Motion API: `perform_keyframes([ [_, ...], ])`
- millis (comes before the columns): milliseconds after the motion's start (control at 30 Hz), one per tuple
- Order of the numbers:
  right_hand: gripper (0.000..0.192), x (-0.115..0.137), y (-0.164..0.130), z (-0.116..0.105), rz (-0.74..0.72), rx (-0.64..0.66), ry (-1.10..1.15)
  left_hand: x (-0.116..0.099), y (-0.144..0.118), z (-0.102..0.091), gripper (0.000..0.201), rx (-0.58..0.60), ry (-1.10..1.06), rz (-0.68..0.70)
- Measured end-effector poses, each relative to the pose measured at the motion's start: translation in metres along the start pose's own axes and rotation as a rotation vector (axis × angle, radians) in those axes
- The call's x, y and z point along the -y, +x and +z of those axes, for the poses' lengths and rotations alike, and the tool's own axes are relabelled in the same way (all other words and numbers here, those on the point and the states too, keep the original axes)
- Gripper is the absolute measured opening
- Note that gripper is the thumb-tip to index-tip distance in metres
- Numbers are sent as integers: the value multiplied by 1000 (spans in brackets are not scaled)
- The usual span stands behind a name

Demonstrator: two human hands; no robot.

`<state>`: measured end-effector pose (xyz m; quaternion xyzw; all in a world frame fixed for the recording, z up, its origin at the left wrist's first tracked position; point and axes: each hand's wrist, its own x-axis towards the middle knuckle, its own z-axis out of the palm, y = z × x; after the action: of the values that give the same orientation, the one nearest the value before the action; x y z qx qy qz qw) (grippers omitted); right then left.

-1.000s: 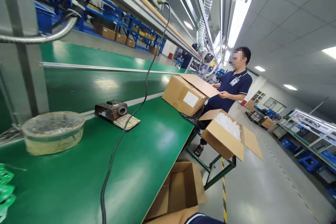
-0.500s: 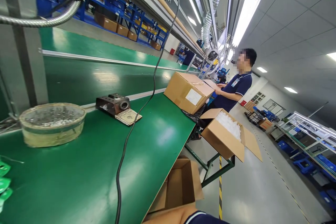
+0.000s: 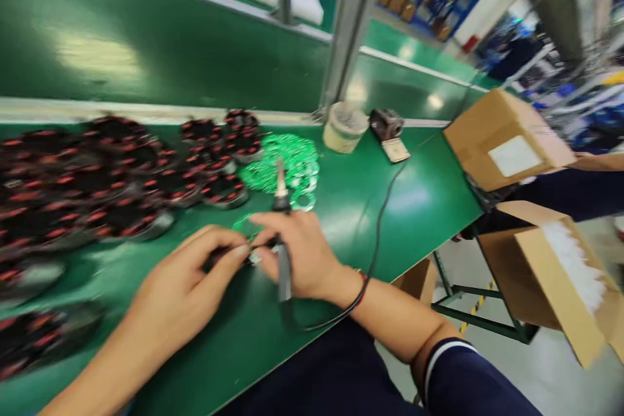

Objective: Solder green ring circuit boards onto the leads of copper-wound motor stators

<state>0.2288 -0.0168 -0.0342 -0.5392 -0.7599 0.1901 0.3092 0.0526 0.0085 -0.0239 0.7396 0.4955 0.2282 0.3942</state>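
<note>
Both my hands meet over the green table (image 3: 419,208). My right hand (image 3: 305,253) grips a soldering iron (image 3: 281,192) whose tip points away from me; its black cable (image 3: 377,234) loops back toward the table's right end. My left hand (image 3: 188,286) pinches a small dark part (image 3: 219,255) against the table, right beside the iron; blur hides its details. Just beyond the hands lies a pile of green circuit boards (image 3: 287,162).
Several round black parts with red marks (image 3: 112,169) cover the table's left side. Farther back stand a round tin (image 3: 344,127) and an iron stand (image 3: 387,127). A closed carton (image 3: 507,143), an open carton of white foam (image 3: 550,266) and a co-worker's sleeve (image 3: 575,188) are on the right.
The view has swung from the far end of the line and the co-worker down to the table before me. My two hands, the iron and the parts have come into sight.
</note>
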Motion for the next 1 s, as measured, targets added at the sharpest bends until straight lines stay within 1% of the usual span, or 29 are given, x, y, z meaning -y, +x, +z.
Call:
perform_keyframes([
  [67, 43, -6, -5, 1, -30, -64, 71, -5, -5, -1, 25, -37, -48, -107],
  [133, 45, -10, -7, -2, -86, -118, 127, -11, -2, 0, 23, -62, -90, -152],
  [200, 46, -11, -8, -6, -119, -185, 159, -16, 2, 2, 23, -73, -109, -158],
  [267, 45, -12, -11, -10, -108, -258, 188, -18, 4, 2, 21, -88, -113, -156],
  [400, 39, -15, -20, -18, -72, -306, 275, -17, 5, 1, 18, -126, -84, -144],
  [433, 37, -17, -23, -20, -67, -338, 298, -17, 5, 1, 17, -136, -70, -130],
  [533, 24, -18, -30, -23, -55, -508, 333, -17, 7, 2, 15, -156, -22, -100],
  [567, 21, -18, -31, -24, -65, -540, 330, -17, 7, 3, 14, -160, -9, -100],
  [600, 18, -16, -31, -25, -90, -547, 323, -17, 7, 3, 14, -162, 1, -102],
  [667, 16, -12, -30, -27, -164, -513, 305, -18, 8, 4, 13, -169, 12, -107],
  [767, 18, -4, -25, -31, -239, -473, 286, -18, 8, 5, 13, -178, 11, -104],
  [867, 20, 0, -22, -32, -231, -458, 282, -18, 7, 6, 13, -187, 8, -98],
  [1000, 17, -4, -27, -29, -223, -457, 313, -17, 7, 8, 12, -199, 32, -79],
])
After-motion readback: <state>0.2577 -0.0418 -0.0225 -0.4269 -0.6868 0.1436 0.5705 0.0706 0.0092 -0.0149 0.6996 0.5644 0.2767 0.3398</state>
